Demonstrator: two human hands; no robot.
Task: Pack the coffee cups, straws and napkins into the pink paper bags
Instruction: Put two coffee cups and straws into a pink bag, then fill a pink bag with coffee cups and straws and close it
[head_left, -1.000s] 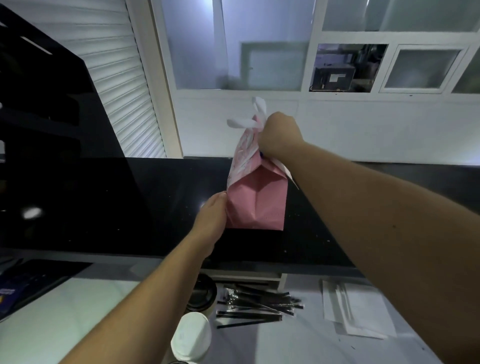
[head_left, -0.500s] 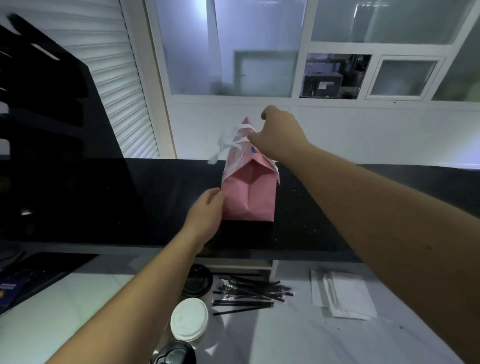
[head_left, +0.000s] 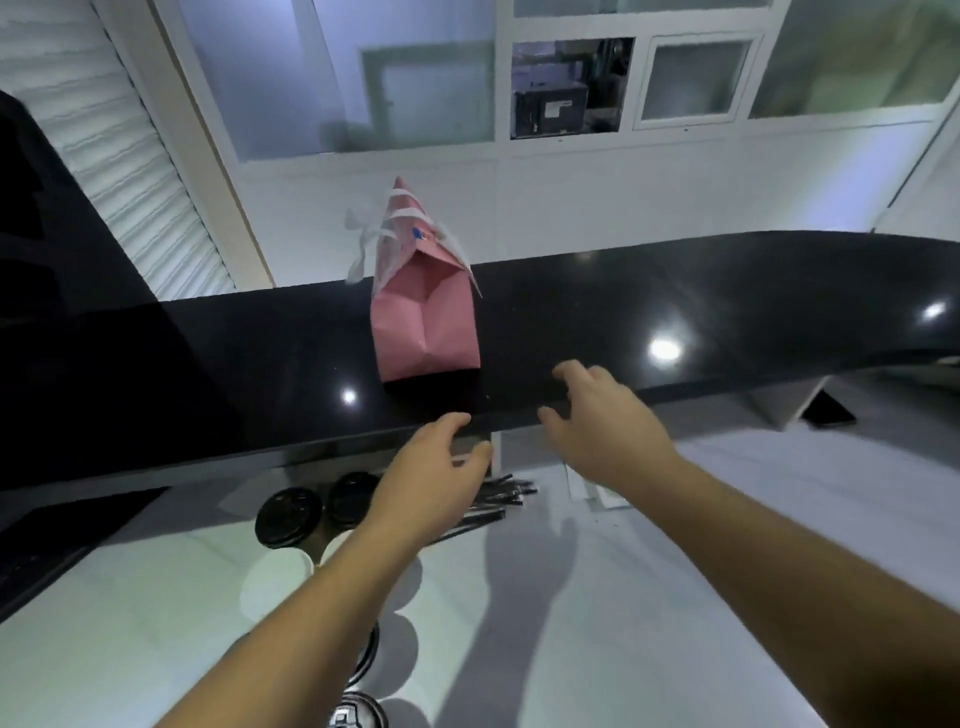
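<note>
A pink paper bag (head_left: 426, 332) with white ribbon handles stands upright on the black raised counter (head_left: 675, 322), its top folded to a peak. My left hand (head_left: 431, 478) hovers below it at the counter's front edge, fingers apart and holding nothing. To its right, my right hand (head_left: 602, 431) is spread and holds nothing as well. Black-lidded coffee cups (head_left: 288, 517) and white-lidded cups (head_left: 275, 587) stand on the white worktop under my left forearm. Black straws (head_left: 493, 501) lie beside them, partly hidden by my left hand. A corner of the napkins (head_left: 587, 488) shows behind my right wrist.
The white worktop (head_left: 571, 623) lies lower than the black counter. A dark panel (head_left: 67, 535) sits at the left edge. Another black-lidded cup (head_left: 358, 714) pokes in at the bottom. A white wall and windows rise behind the counter.
Both hands have let go of the pink bag and drawn back toward me. The bag now stands alone on the black counter.
</note>
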